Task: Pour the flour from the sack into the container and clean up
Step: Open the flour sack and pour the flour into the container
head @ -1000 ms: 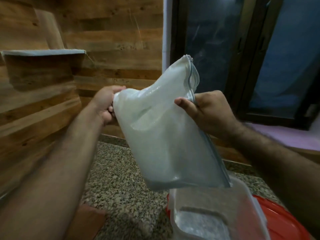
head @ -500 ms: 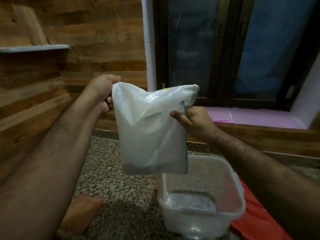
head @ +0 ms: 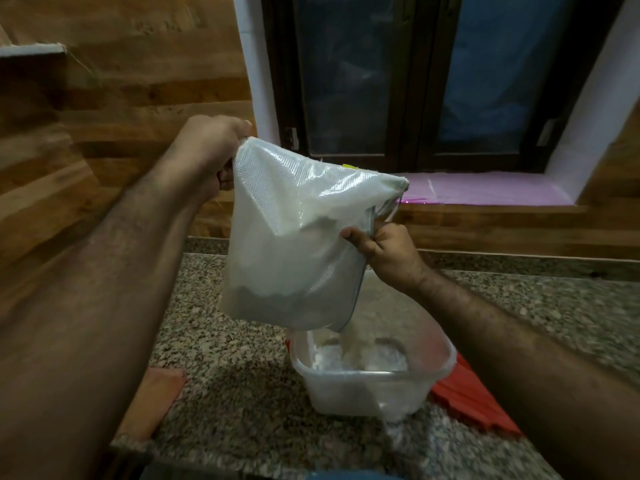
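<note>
hands (head: 207, 150) gripping upended sack (head: 294, 244), flour (head: 353, 341) falling

No text, label, brand or number can be read anywhere. The sack (head: 294, 244) is plain white plastic. A small yellow tag at its top edge is too tiny to read.

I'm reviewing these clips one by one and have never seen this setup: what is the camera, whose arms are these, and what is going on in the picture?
There is no machine. A person wears a wide-angle camera on the head, looking down at their own bare arms. The left hand grips a top corner of a white flour sack; the right hand pinches its side edge. The sack is tipped, and flour falls from its lower corner into a clear plastic container on a speckled stone counter. A red lid lies beside the container.
</note>
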`<state>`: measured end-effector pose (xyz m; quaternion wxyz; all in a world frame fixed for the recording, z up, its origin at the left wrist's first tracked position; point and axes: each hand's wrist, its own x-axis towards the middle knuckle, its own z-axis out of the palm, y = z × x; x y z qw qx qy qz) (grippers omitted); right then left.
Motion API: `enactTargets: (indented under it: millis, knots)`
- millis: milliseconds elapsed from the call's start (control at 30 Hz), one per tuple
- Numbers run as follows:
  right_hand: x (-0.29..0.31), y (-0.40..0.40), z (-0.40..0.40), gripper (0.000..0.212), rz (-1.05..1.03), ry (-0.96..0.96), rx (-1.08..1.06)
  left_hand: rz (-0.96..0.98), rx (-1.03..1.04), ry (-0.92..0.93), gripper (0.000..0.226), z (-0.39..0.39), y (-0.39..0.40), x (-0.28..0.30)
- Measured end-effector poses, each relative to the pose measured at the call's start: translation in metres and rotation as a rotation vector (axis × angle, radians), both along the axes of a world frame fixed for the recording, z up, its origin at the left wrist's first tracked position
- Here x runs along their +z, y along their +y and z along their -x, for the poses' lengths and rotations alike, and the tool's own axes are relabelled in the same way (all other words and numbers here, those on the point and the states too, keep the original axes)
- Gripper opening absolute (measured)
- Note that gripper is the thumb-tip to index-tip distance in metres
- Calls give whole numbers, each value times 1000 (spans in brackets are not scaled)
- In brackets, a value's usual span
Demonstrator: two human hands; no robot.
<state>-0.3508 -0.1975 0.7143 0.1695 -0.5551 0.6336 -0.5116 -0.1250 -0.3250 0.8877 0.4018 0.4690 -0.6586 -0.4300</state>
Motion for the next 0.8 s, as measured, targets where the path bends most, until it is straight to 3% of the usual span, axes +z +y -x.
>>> enactTargets:
  millis: [133,333,500,700,800]
  knots:
    - [-13,9,8,60,-13,-51,-28,14,-2,-56,18,17,3,0]
    - [-40,19,13,61,-51,-256,1,45,-11,-167,27,37,0,-9]
    - [-42,32,21,27,-156,-331,4,110,-22,-228,27,50,-1,-11]
    - [-26,55,66,77,-349,-189,-224,139,-25,-319,27,61,1,-10]
    - [-6,61,84,97,-258,-156,-343,168,-29,-360,26,68,1,-14]
